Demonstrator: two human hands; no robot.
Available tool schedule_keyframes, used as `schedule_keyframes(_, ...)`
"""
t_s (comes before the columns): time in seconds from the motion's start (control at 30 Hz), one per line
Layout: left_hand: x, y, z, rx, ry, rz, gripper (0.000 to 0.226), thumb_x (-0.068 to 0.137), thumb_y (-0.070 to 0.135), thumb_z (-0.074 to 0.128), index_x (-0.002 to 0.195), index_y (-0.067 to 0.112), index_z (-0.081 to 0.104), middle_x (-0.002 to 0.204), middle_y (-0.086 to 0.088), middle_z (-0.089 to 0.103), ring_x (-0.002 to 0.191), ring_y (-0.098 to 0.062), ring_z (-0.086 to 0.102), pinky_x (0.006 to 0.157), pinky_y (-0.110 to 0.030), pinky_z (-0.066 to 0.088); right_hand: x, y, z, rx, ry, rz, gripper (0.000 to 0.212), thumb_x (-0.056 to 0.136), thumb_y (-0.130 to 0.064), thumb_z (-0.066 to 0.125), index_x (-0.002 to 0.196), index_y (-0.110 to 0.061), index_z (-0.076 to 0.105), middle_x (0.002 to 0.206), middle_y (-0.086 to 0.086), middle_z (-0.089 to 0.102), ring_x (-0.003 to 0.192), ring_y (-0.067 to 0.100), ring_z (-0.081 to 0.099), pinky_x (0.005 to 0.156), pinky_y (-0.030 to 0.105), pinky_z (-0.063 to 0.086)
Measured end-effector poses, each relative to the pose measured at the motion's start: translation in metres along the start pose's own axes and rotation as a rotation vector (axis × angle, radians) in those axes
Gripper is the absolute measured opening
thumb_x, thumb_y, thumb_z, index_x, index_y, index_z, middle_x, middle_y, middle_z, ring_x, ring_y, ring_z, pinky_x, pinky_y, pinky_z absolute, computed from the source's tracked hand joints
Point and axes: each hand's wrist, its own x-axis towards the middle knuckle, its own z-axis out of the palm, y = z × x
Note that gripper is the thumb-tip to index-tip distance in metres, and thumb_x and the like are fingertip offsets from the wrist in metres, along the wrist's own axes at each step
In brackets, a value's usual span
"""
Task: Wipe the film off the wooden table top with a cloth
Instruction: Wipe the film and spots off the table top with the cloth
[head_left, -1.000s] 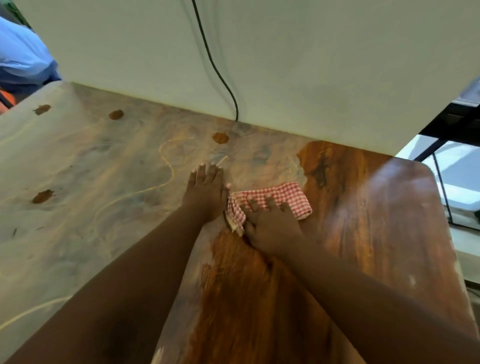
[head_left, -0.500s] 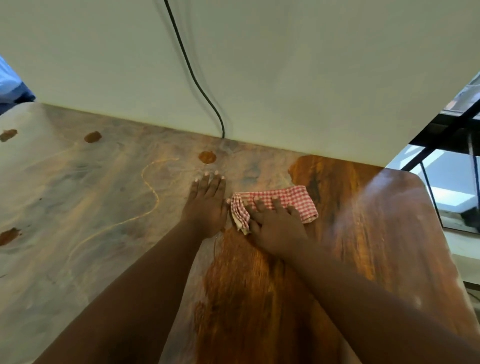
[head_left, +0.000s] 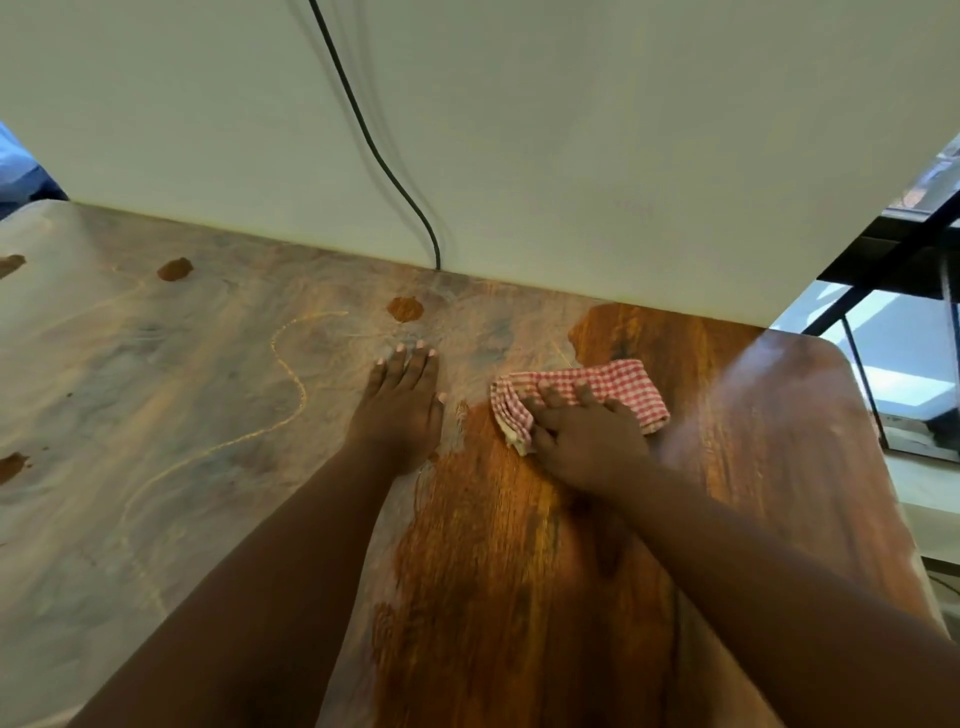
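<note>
The right hand (head_left: 589, 441) presses flat on the red-checked cloth (head_left: 582, 397), fingers spread over its near half, so its grip is a flat-palmed press, not a closed fist; the cloth's left corner is bunched under the fingertips. The left hand (head_left: 402, 402) lies open and empty, palm down on the tabletop (head_left: 519, 571), bracing on the filmed part.

Compared with half a second ago, the cloth sits further right: then its left edge was just beside the left hand, almost touching the thumb; now a clear gap of tabletop shows between them. The left hand holds the same pose. The cloth's far end overlaps the clean, dark wood on the right, while its near left corner sits at the ragged edge of the pale film (head_left: 156, 415).

This looks like the return half of a back-and-forth stroke across the film's edge. The border itself seems little changed, with a strip of haze between the two hands, so that stroke has cleared little. Most of the task is left: the whole left side is cloudy, marked only by small bare spots and a thin curling line. The next stroke probably has to push left again, and the left hand will soon need to shift out of the way.
</note>
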Motion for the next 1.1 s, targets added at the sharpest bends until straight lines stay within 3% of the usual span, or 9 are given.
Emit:
schedule_keyframes(0.13,0.002,0.0,0.0,-0.026,-0.002,-0.002,0.06,0.101,0.04,0.017,0.153,0.015,0.001,0.161,-0.004,-0.001,0.147,-0.02,-0.009,0.118,-0.036,-0.007,-0.003,-0.027,0.005,0.015,0.053,-0.103,0.053,0.097,-0.051,0.018,0.149,-0.042,0.011,0.159,-0.005,0.013,0.145,0.03,0.007,0.112,0.056,0.006)
schedule_keyframes(0.23,0.002,-0.001,0.0,-0.027,0.0,0.0,0.059,0.102,0.038,0.019,0.153,0.015,0.004,0.161,-0.004,0.001,0.147,-0.02,-0.007,0.117,-0.035,-0.007,-0.032,-0.01,0.017,-0.015,0.028,-0.224,0.055,0.093,-0.055,0.01,0.147,-0.046,0.01,0.158,-0.008,0.014,0.146,0.028,0.007,0.112,0.052,0.006)
schedule_keyframes(0.4,0.002,-0.002,0.002,-0.047,0.014,0.0,0.059,0.102,0.038,0.019,0.153,0.015,0.004,0.161,-0.004,0.002,0.147,-0.02,-0.006,0.117,-0.034,-0.008,-0.016,0.03,0.005,-0.041,0.03,-0.102,0.054,0.094,-0.056,0.011,0.147,-0.047,0.007,0.158,-0.009,0.013,0.145,0.025,0.009,0.112,0.051,0.011)
schedule_keyframes(0.57,0.002,-0.002,0.001,-0.059,0.015,0.005,0.058,0.101,0.039,0.019,0.153,0.016,0.004,0.161,-0.004,0.001,0.147,-0.019,-0.007,0.116,-0.034,-0.008,0.051,0.0,-0.019,-0.038,0.012,0.013,0.058,0.097,-0.055,0.02,0.15,-0.036,0.01,0.16,-0.001,0.012,0.144,0.035,0.01,0.11,0.06,0.013)
schedule_keyframes(0.67,0.002,-0.001,-0.001,-0.056,0.018,0.012,0.058,0.102,0.037,0.021,0.153,0.015,0.007,0.161,-0.005,0.004,0.147,-0.021,-0.004,0.117,-0.036,-0.004,0.043,-0.021,-0.01,-0.016,0.064,-0.05,0.055,0.098,-0.05,0.018,0.15,-0.036,0.011,0.159,0.0,0.013,0.144,0.035,0.009,0.112,0.059,0.008)
schedule_keyframes(0.8,0.002,-0.002,0.0,-0.052,0.028,0.015,0.057,0.101,0.037,0.019,0.153,0.015,0.008,0.161,-0.005,0.004,0.148,-0.021,-0.003,0.118,-0.037,-0.003,0.0,0.002,0.007,-0.002,0.075,-0.179,0.057,0.092,-0.056,0.009,0.148,-0.044,0.013,0.157,-0.007,0.018,0.145,0.029,0.011,0.112,0.053,0.006)
schedule_keyframes(0.97,0.003,-0.002,0.001,-0.049,0.023,0.018,0.058,0.101,0.039,0.015,0.153,0.017,0.002,0.161,-0.003,-0.001,0.147,-0.02,-0.007,0.117,-0.036,-0.005,0.032,0.033,-0.011,0.02,0.083,-0.007,0.053,0.097,-0.052,0.017,0.149,-0.041,0.014,0.158,-0.005,0.018,0.145,0.029,0.011,0.113,0.053,0.008)
schedule_keyframes(1.1,0.003,-0.002,0.001,-0.06,0.021,0.013,0.058,0.101,0.039,0.017,0.153,0.018,0.002,0.161,-0.002,-0.001,0.147,-0.02,-0.008,0.117,-0.036,-0.006,0.091,0.011,-0.03,0.024,0.048,0.1,0.055,0.098,-0.05,0.019,0.151,-0.034,0.014,0.159,0.002,0.017,0.143,0.037,0.012,0.112,0.061,0.007)
